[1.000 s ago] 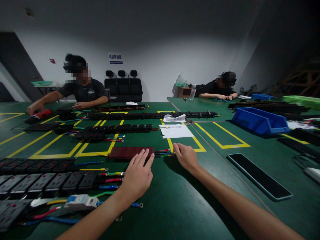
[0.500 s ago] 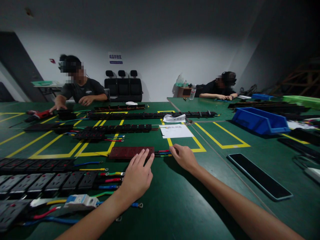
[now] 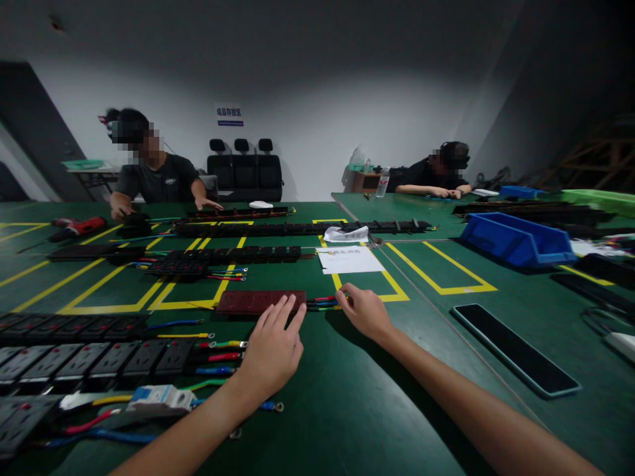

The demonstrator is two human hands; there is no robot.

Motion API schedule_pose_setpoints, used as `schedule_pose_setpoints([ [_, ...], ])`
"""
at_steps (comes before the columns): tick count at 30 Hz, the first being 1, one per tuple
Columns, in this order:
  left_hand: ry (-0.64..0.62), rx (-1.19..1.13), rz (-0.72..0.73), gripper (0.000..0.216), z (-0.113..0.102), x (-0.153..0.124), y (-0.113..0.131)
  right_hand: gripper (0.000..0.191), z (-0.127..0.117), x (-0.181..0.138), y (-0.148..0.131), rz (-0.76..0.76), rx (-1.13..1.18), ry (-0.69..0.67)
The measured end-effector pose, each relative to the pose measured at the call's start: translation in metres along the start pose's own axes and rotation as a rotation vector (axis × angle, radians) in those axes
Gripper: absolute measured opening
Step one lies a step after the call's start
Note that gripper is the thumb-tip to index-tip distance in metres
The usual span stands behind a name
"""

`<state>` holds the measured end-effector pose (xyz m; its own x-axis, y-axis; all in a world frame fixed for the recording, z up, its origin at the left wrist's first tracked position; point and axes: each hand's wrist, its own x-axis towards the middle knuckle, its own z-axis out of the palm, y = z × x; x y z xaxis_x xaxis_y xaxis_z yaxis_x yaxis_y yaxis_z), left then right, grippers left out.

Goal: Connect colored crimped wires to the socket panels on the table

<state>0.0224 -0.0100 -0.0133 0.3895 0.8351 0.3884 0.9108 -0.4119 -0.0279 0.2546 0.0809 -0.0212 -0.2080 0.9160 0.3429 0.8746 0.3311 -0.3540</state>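
Note:
A dark red socket strip [image 3: 243, 302] lies on the green table in front of me. My left hand [image 3: 275, 347] rests on its right end, fingers stretched out and lying flat. Red, blue, green and other coloured wires [image 3: 321, 302] come out of that end. At their tips is my right hand [image 3: 364, 314], closed with thumb and fingers pinched around the wire ends. The fingers hide the tips themselves. Left of my left hand lie several black socket strips [image 3: 106, 367] with ring-ended wires. A white and blue breaker [image 3: 161, 400] sits near my left forearm.
A phone [image 3: 516, 350] lies right of my right arm, below a blue bin [image 3: 516, 239]. A white paper sheet [image 3: 352, 261] is just beyond my hands. Longer black strips [image 3: 297, 229] cross the table behind. Two people work opposite; a red power drill [image 3: 82, 228] lies far left.
My hands have hardly moved. The person at the far left has leaned back, and one of their hands has moved right, over a strip at the table's back.

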Motion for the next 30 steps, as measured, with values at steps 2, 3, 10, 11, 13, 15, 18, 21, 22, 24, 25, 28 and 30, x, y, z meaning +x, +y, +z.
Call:
schedule_pose_setpoints([
  [2,0.001,-0.001,0.002,0.058,-0.0002,-0.0002,0.0001,0.031,0.0000,-0.0001,0.0002,-0.009,0.013,0.002],
  [3,0.002,-0.001,0.002,0.058,-0.0001,-0.0003,0.0001,0.031,0.0000,-0.0001,0.0002,-0.014,0.016,0.001],
  [10,-0.012,0.015,0.007,0.058,0.0009,-0.0007,-0.0004,0.030,-0.0011,-0.0008,-0.0007,-0.027,0.024,0.018],
  [11,-0.013,0.017,0.007,0.058,0.0008,-0.0006,-0.0004,0.031,-0.0015,-0.0010,-0.0009,-0.028,0.021,0.021],
  [13,-0.016,0.020,0.006,0.058,0.0006,-0.0002,-0.0004,0.032,-0.0022,-0.0010,-0.0013,-0.027,0.007,0.022],
  [15,-0.015,0.019,0.006,0.059,0.0004,0.0001,-0.0004,0.033,-0.0024,-0.0008,-0.0017,-0.026,-0.010,0.018],
  [18,-0.016,0.019,0.008,0.059,0.0007,0.0001,-0.0003,0.037,-0.0016,0.0001,-0.0021,-0.019,-0.047,0.004],
  [21,-0.013,0.025,0.008,0.059,0.0021,-0.0001,-0.0005,0.041,-0.0002,0.0008,-0.0021,-0.004,-0.086,-0.017],
  [22,-0.009,0.026,0.007,0.059,0.0026,-0.0003,-0.0007,0.042,0.0002,0.0009,-0.0020,-0.001,-0.094,-0.022],
  [24,0.002,0.021,0.005,0.059,0.0034,-0.0007,-0.0010,0.044,0.0006,0.0008,-0.0019,-0.003,-0.100,-0.030],
  [25,0.008,0.017,0.005,0.059,0.0037,-0.0009,-0.0012,0.044,0.0006,0.0007,-0.0020,-0.005,-0.099,-0.033],
  [28,0.018,0.010,0.006,0.058,0.0033,-0.0013,-0.0014,0.040,-0.0002,0.0002,-0.0024,-0.014,-0.079,-0.033],
  [30,0.015,0.013,0.005,0.059,0.0025,-0.0013,-0.0012,0.035,-0.0008,-0.0001,-0.0027,-0.016,-0.053,-0.029],
])
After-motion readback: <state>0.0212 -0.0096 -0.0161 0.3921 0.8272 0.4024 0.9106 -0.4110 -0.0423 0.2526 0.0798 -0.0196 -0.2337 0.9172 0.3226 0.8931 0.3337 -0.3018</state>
